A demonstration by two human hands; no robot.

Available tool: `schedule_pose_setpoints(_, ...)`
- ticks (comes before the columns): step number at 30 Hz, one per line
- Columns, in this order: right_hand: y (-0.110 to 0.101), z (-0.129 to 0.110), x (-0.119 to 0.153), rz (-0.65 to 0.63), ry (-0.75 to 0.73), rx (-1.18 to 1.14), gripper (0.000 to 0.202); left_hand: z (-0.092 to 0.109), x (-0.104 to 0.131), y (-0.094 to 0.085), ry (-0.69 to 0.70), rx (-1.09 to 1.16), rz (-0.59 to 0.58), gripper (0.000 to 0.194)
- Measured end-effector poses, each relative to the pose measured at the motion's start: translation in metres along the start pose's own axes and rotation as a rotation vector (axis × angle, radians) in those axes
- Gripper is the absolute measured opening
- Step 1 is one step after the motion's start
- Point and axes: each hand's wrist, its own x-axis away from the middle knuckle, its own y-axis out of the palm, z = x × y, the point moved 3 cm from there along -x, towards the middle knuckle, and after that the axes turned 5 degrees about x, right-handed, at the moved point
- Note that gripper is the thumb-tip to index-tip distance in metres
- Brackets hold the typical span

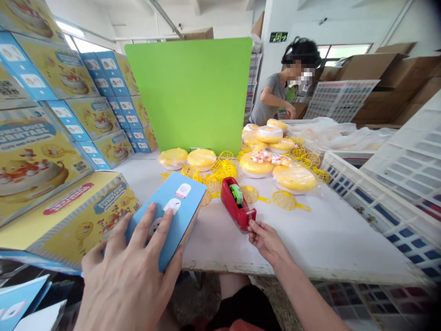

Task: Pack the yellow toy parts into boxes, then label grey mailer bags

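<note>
My left hand [138, 257] lies over a blue cardboard box [188, 188], its fingers spread on the blue face and the thumb along the near right edge. The box sits on the white table, and part of it is hidden under the hand. To the right is a red tape dispenser [231, 204] with a green-cored roll of tape [236, 194]. My right hand [265, 236] is closed in a pinch at the dispenser's cutting edge, on the end of the clear tape. The tape itself hardly shows between the fingertips.
Printed toy boxes [31, 184] are stacked at the left. Yellow wrapped toys [294, 178] and yellow net scoops [287, 200] lie behind the dispenser. A green panel [193, 92] stands at the back. White crates [375, 207] line the right side; another person [275, 92] stands beyond the table.
</note>
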Motion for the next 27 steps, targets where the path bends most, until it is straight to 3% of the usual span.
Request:
schedule_pose_setpoints(5,0.051,0.006,0.029,-0.309,0.052,0.017,0.029,0.008,-0.002,-0.011,-0.010,-0.005,-0.050,0.053)
schedule_pose_setpoints(9,0.106,-0.024,0.057,-0.559,-0.089,0.079,0.028,0.009,-0.001,-0.011,-0.032,-0.010,-0.068,0.053)
schedule_pose_setpoints(13,0.144,-0.048,0.065,-0.670,-0.152,0.150,0.028,0.009,0.002,-0.007,-0.017,0.007,-0.026,0.056)
schedule_pose_setpoints(19,0.159,-0.051,0.058,-0.677,-0.123,0.177,0.031,0.009,0.003,-0.007,0.003,0.021,0.039,0.065)
schedule_pose_setpoints(24,0.163,-0.049,0.061,-0.681,-0.138,0.183,0.033,0.005,0.002,-0.004,0.038,0.033,0.029,0.051)
schedule_pose_setpoints(27,0.165,-0.035,0.054,-0.636,-0.215,0.268,0.039,0.004,0.001,-0.004,0.055,0.026,-0.009,0.049)
